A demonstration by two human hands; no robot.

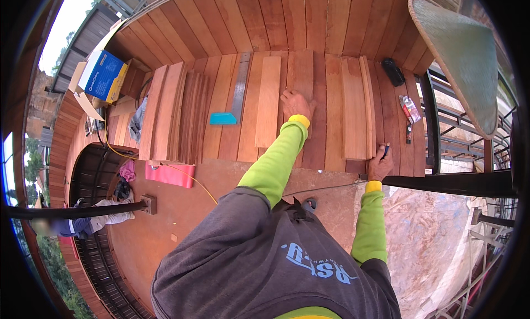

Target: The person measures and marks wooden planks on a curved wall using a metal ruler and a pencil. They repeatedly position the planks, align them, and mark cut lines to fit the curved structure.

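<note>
My left hand rests with its fingers apart on a reddish-brown plank lying on the slatted wooden bench. Just left of it lies a lighter plank. A try square has a teal handle and a metal blade pointing away from me. My right hand is at the bench's front edge, closed around a small dark pen-like thing. Beside that hand, a few boards lie together, one overlapping another.
Stacked planks cover the bench's left part, near an open blue-and-yellow box. A black case and a small packet lie at the right. A woven hat hangs upper right. Another person is lower left, beyond a dark rail.
</note>
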